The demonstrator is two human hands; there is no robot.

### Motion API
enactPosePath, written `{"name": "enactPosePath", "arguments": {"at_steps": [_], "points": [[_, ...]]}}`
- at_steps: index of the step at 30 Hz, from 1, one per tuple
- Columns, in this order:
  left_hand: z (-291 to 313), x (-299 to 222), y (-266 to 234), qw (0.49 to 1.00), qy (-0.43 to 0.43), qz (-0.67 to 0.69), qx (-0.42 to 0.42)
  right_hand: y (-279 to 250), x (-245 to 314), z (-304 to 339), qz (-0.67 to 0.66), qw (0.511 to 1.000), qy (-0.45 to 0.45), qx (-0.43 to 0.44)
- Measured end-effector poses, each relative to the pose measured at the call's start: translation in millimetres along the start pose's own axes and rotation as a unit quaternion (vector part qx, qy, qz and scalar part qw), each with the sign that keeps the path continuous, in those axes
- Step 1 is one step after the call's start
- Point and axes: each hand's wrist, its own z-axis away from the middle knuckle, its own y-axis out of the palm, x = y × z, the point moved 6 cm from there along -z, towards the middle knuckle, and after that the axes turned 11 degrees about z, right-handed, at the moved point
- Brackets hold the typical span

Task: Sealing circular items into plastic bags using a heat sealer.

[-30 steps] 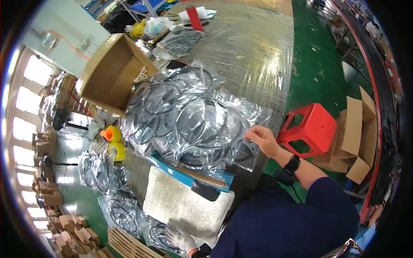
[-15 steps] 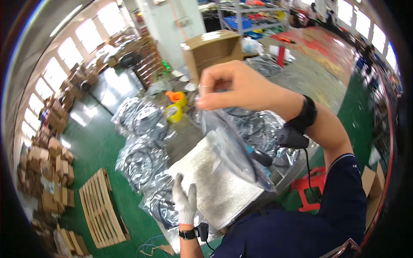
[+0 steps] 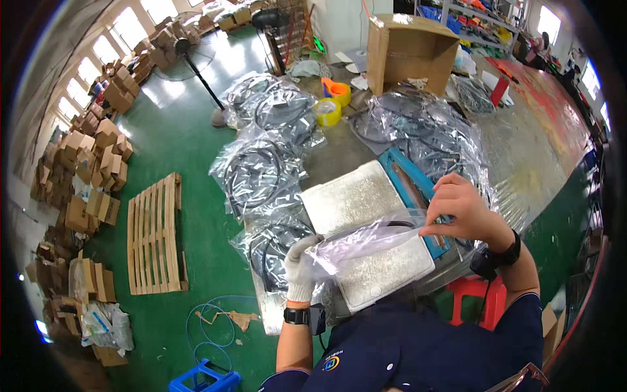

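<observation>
A clear plastic bag [image 3: 356, 247] with a dark, curved cable or hose in it is stretched sideways over the white foam board [image 3: 353, 196]. In a pale glove with grey fingers, my left hand [image 3: 302, 266] is closed on the bag's left end. My bare right hand [image 3: 458, 212] pinches the other end between thumb and fingertips. Just beyond that hand lies a long blue device [image 3: 408, 173] with a brownish strip along it, beside the board.
Bagged black coils [image 3: 253, 175] line the table's left side, and more bagged coils [image 3: 424, 130] lie at its far right. Tape rolls [image 3: 328, 112] and an open carton [image 3: 418, 55] stand behind. A red stool [image 3: 480, 297], a blue stool [image 3: 204, 377] and a wooden pallet [image 3: 157, 238] are on the floor.
My right hand has come down from its raised position, and the hanging bag now lies stretched sideways. My left hand, open on the board before, has closed on the bag. The view has shifted.
</observation>
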Motion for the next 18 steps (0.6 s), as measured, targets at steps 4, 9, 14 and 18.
{"name": "enactPosePath", "arguments": {"at_steps": [4,9,14,18], "points": [[-3.0,-2.4,16.2,0.996,0.026,0.087,-0.008,-13.5,12.8,25.4,0.093,0.996,0.0,0.016],[-40.2,-64.8,85.4,0.993,0.099,-0.067,0.011,-14.8,28.6,70.1,0.07,0.997,0.03,-0.022],[-118.8,38.5,155.8,0.895,-0.127,-0.398,0.154,103.1,-6.1,171.3,-0.121,0.949,0.291,-0.022],[-128.9,179.3,157.4,0.768,-0.138,-0.593,0.198,185.0,-60.4,259.4,-0.294,0.746,0.597,0.034]]}}
